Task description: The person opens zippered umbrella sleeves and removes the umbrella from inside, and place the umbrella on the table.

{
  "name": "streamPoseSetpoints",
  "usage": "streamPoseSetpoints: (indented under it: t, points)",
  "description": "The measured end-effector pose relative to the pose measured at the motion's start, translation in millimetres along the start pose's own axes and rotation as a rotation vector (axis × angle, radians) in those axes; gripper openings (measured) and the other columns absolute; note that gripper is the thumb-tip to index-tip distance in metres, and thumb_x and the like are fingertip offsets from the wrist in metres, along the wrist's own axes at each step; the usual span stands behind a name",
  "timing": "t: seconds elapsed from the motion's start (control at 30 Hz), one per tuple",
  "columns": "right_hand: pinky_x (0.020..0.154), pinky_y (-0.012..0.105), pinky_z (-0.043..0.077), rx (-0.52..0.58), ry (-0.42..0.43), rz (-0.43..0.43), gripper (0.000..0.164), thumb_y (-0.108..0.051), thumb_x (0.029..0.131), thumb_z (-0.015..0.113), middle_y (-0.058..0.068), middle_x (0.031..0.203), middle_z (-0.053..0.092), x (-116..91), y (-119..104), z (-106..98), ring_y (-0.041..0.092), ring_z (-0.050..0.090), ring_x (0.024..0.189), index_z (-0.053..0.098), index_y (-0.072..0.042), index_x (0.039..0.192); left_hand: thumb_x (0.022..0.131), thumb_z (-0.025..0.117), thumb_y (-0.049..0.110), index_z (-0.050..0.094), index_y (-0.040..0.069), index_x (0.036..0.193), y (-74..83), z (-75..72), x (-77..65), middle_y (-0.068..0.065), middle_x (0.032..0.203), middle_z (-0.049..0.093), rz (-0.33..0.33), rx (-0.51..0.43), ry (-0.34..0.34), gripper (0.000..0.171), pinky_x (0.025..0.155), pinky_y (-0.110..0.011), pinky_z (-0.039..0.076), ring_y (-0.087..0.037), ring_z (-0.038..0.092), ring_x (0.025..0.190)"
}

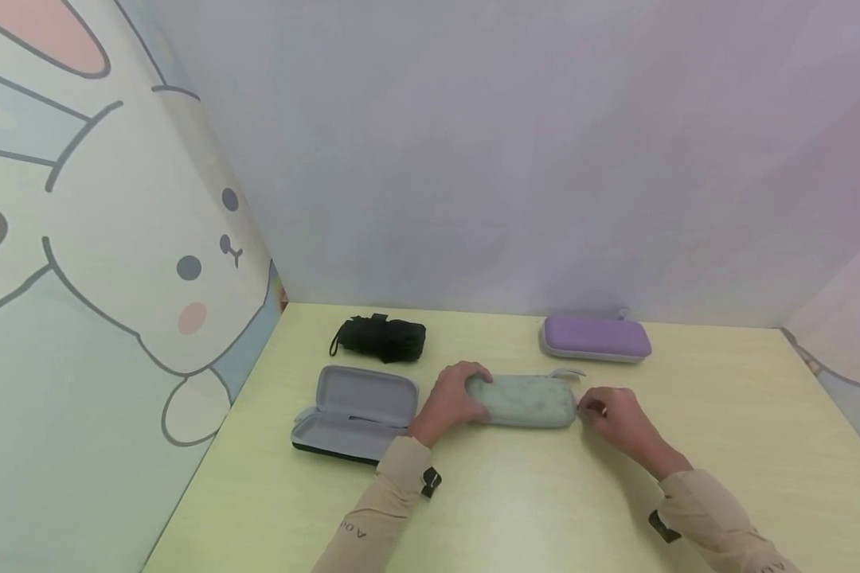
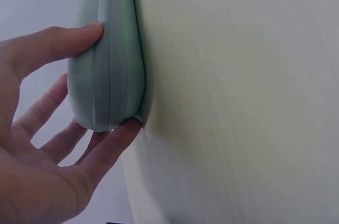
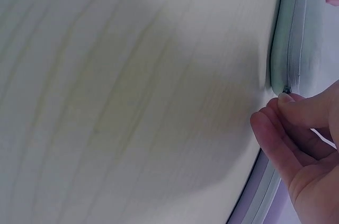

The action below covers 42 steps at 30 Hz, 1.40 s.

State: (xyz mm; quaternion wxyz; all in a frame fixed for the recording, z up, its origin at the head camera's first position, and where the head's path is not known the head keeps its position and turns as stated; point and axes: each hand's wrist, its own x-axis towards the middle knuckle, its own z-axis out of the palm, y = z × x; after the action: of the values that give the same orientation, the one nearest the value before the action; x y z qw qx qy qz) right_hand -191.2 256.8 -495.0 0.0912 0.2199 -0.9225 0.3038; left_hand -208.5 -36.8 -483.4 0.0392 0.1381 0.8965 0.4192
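A pale green zip case lies on the table in the head view, a strap loop sticking out at its back edge. My left hand grips its left end. In the left wrist view the thumb presses on the grey seam band of the case, with the fingers around the rounded end. At the opposite end, my right hand pinches the zipper pull between thumb and forefinger. The right wrist view shows the zipper slider at the case's corner, right at the fingertips; the pull itself is mostly hidden.
An open grey case lies left of my left hand, its lid leaning back. Behind it is a folded black umbrella. A purple zip case lies at the back right, near the wall.
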Motion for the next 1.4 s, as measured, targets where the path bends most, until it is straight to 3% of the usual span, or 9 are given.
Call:
streamPoseSetpoints:
  t: [0.8, 1.4]
  points:
    - [0.055, 0.026, 0.049, 0.01, 0.02, 0.007, 0.022, 0.014, 0.069, 0.07, -0.001, 0.069, 0.066, -11, -3, 5, 0.007, 0.058, 0.061, 0.069, -0.008, 0.071, 0.053, 0.085, 0.008, 0.069, 0.019, 0.096, 4.1, -1.2, -1.3, 0.003, 0.11, 0.063, -0.001, -0.007, 0.025, 0.047, 0.087, -0.033, 0.041, -0.019, 0.052, 0.101]
    - [0.055, 0.025, 0.05, 0.022, 0.037, 0.027, 0.021, 0.014, 0.068, 0.071, 0.001, 0.069, 0.067, -16, -11, 7, 0.009, 0.059, 0.061, 0.069, -0.006, 0.071, 0.05, 0.086, 0.009, 0.068, 0.02, 0.092, 7.9, 0.7, -3.1, 0.005, 0.1, 0.064, -0.045, -0.002, 0.027, 0.047, 0.077, -0.031, 0.044, -0.019, 0.05, 0.092]
